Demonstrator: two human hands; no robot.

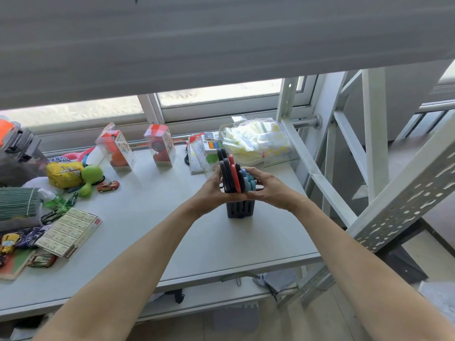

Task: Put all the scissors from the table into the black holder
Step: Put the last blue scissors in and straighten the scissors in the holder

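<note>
A black holder (240,209) stands upright on the white table (187,232), right of centre. Several scissors stick up out of it side by side: black-handled scissors (225,168) on the left, red-handled scissors (234,173) in the middle, blue-handled scissors (247,182) on the right. My left hand (214,190) wraps the holder's top and the black handles from the left. My right hand (269,189) presses against the blue handles from the right. I see no loose scissors on the table.
A clear bin of packets (256,141) sits just behind the holder. Boxed toys (160,146) line the window edge. Toy cars (108,186), a green plush (91,178) and a flat carton (69,232) crowd the left. A metal rack frame (369,168) rises at the right.
</note>
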